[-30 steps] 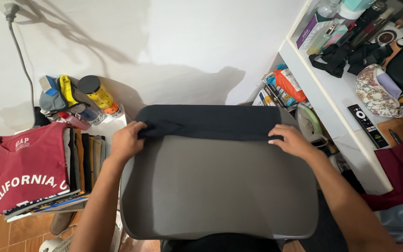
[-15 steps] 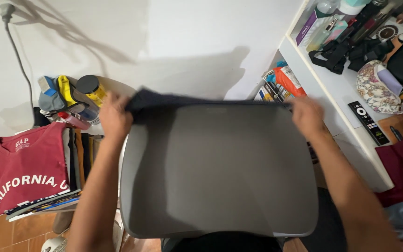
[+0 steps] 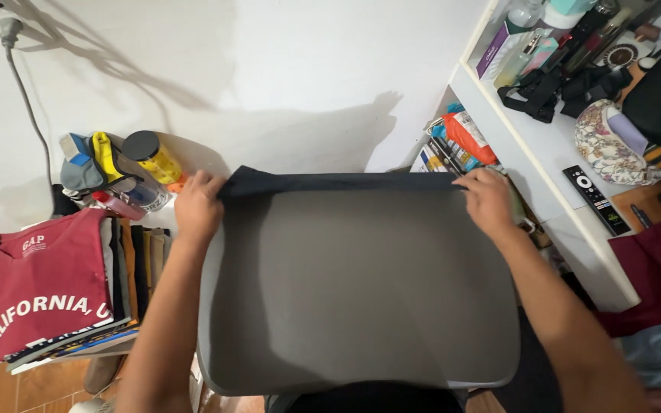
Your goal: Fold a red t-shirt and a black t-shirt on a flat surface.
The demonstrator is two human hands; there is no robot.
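- You are gripping the dark folded cloth (image 3: 338, 182) at both ends; it is lying as a narrow band along the far edge of the grey seat cushion (image 3: 357, 298), just above the middle of the frame.
- Your left hand (image 3: 196, 206) is sitting at the left end of the band, its fingers (image 3: 210, 183) curled shut around the fabric's corner.
- Your right hand (image 3: 487, 200) is sitting at the right end, its fingers (image 3: 474, 180) pinching closed on the cloth there.
- The cloth is stretching almost straight between your two hands, resting on the cushion's far rim.
- The cushion is filling the centre and lower part of the frame, with both your forearms running up along its sides.
- At the lower left, a stack of folded clothes (image 3: 128, 264) is lying with a dark red printed shirt (image 3: 40, 287) on top, well apart from your left hand.
- Just above that stack, near your left hand, a cluster of bottles and cans is standing, among them a yellow can with a black lid (image 3: 149, 153).
- At the upper left, a grey cable (image 3: 30, 107) is hanging down the white wall.
- At the right, a white bench (image 3: 545, 164) is carrying a black remote control (image 3: 595, 199), a floral pouch (image 3: 610, 145) and black straps (image 3: 545, 95).
- Beneath the bench edge, near your right hand, coloured packets (image 3: 460, 138) are standing, one of them orange.
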